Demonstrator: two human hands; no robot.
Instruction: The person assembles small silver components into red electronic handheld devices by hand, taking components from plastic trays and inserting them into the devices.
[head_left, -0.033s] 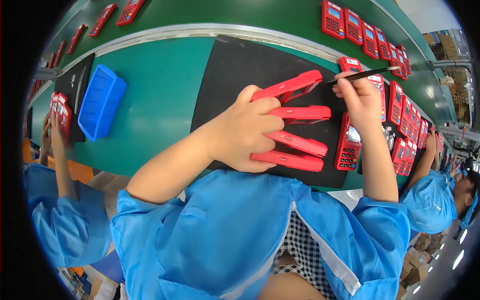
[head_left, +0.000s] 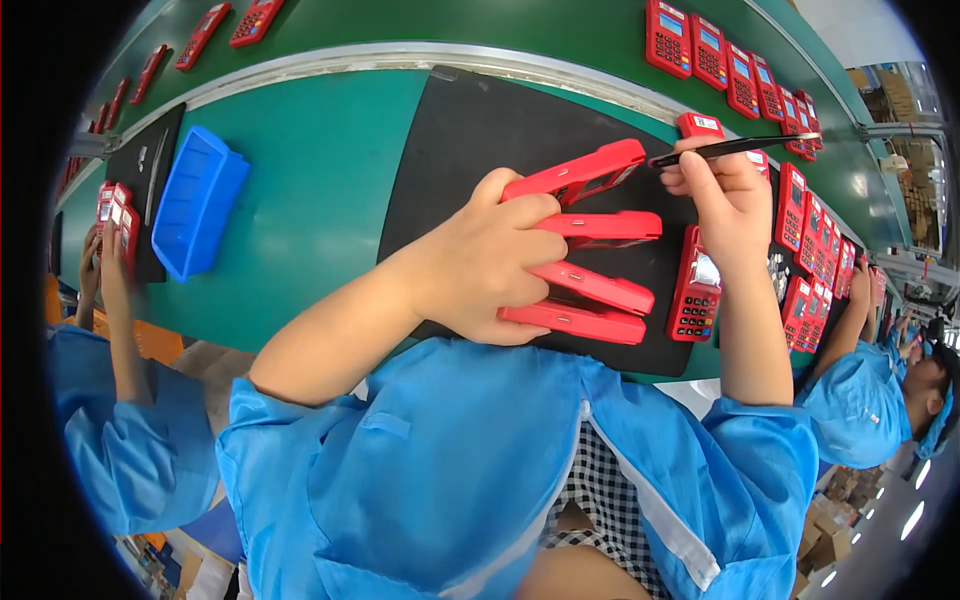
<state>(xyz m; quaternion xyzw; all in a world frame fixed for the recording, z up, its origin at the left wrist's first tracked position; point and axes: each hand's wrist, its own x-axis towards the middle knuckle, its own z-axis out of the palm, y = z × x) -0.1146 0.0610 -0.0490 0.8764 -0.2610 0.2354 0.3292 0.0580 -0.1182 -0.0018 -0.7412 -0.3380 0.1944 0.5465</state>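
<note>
In my left hand [head_left: 490,255], fingers wrapped round them, are several red card payment terminals [head_left: 605,288], fanned out on edge with their sides facing up. They are over a black mat [head_left: 460,140]. Between the thumb and fingers of my right hand [head_left: 728,205] is a pair of black tweezers [head_left: 735,147], lying almost level with a pale end to the right. Another red payment terminal with a keypad [head_left: 692,290] lies face up on the mat, between the held terminals and my right forearm.
A blue plastic bin [head_left: 200,205] stands at left on the green table [head_left: 310,180]. More red terminals [head_left: 815,235] stand in rows at right. Others [head_left: 705,50] lie on the green strip beyond a metal rail [head_left: 380,62]. Co-workers in blue sit at either side, one with a hand [head_left: 112,265] on terminals.
My right hand has shifted very slightly, and the pale end of the tweezers now reaches a little farther right. My left hand and its terminals look unchanged.
</note>
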